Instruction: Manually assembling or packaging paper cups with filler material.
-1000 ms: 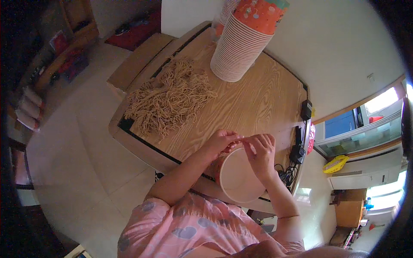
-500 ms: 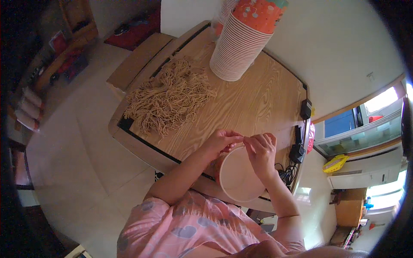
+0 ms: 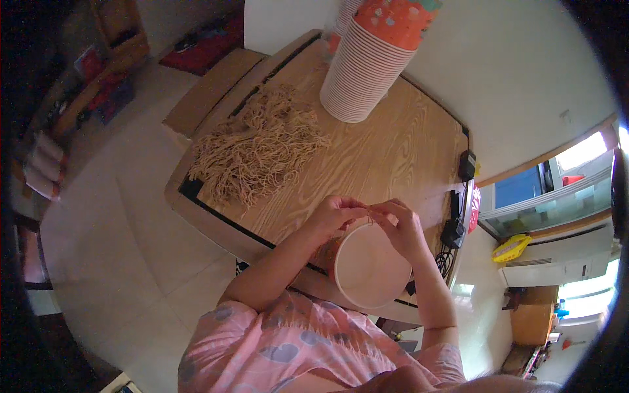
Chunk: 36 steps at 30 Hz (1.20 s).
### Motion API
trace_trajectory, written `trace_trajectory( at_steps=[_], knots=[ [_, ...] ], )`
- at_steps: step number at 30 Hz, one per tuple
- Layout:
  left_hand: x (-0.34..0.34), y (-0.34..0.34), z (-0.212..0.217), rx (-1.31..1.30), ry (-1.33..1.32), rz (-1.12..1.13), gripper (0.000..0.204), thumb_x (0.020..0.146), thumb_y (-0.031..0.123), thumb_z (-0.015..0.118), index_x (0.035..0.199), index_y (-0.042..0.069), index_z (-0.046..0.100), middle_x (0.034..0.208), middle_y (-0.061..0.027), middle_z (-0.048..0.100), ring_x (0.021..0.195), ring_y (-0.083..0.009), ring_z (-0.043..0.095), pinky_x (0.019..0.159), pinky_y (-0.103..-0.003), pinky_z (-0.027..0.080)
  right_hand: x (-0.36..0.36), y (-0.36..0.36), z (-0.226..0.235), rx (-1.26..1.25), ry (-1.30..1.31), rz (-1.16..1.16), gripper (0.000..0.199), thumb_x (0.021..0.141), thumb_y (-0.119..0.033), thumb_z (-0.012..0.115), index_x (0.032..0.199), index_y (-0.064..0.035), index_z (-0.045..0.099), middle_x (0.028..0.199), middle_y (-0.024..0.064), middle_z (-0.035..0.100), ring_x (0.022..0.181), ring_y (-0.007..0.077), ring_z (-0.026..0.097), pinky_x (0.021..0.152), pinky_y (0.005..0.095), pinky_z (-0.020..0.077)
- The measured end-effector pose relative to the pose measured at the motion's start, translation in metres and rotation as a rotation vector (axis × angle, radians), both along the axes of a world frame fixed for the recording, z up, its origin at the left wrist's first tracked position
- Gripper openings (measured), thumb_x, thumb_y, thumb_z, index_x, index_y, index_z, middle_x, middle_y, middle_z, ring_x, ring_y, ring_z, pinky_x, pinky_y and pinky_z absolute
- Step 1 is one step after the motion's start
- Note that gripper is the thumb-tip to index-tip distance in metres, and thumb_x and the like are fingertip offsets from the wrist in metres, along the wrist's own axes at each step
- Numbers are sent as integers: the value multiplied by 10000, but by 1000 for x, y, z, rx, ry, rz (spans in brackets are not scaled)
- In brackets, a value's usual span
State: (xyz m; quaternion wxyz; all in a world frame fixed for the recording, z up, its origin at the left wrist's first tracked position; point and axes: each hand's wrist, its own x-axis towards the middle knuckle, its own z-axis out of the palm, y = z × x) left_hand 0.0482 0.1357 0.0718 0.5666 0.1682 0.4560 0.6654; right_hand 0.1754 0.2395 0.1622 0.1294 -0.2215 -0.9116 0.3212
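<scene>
A paper bucket, white inside and orange patterned outside, stands at the table's near edge with its open mouth tilted toward me. Just past its far rim, my left hand and my right hand meet fingertip to fingertip. Both are closed in a pinch on a thin tan string, of which only a short bit shows between the fingers. Whether the string passes through the bucket's rim cannot be made out. A loose heap of tan strings lies at the table's left.
A tall stack of nested paper buckets stands at the table's far side by the wall. Black power adapters and cables line the right edge of the wooden table. A cardboard box sits beyond the table's left side.
My right hand has shifted slightly, its fingers now lower and flatter against the left fingertips. A bit of string now shows below the pinch. The bucket has barely moved.
</scene>
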Motion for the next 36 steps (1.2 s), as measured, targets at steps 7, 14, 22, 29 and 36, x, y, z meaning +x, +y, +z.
trace_trajectory(
  at_steps=[7,14,22,29,36],
  knots=[
    [0,-2,9,20,99,-4,203,752,175,686,904,49,639,682,26,574,552,-46,486,493,-191,401,-3,15,-13,-187,-43,23,113,764,-96,640,842,-14,642,790,91,630,754,178,595,684,297,463],
    [4,-1,4,0,286,30,199,754,161,687,894,27,639,746,-21,629,662,-83,572,611,-220,470,-6,13,-11,-153,-19,29,96,741,-77,637,813,-15,627,757,88,611,709,174,581,663,292,461],
    [5,1,-2,67,175,44,167,777,117,656,896,2,632,778,-48,640,687,-90,586,638,-218,479,-6,8,-15,-50,24,-2,88,712,-55,629,796,-28,621,744,93,592,692,219,584,629,317,467],
    [7,-1,10,53,501,140,203,784,115,658,967,28,639,813,-30,652,717,-71,581,646,-228,478,-4,9,-18,-49,78,23,94,721,-70,639,803,-30,618,752,93,596,692,214,585,625,315,468],
    [11,1,6,54,588,203,226,774,121,647,979,27,637,800,-53,655,653,-84,576,615,-235,486,-4,8,-17,-48,55,17,97,738,-88,642,812,-30,619,764,91,602,695,213,584,634,320,472]
  ],
)
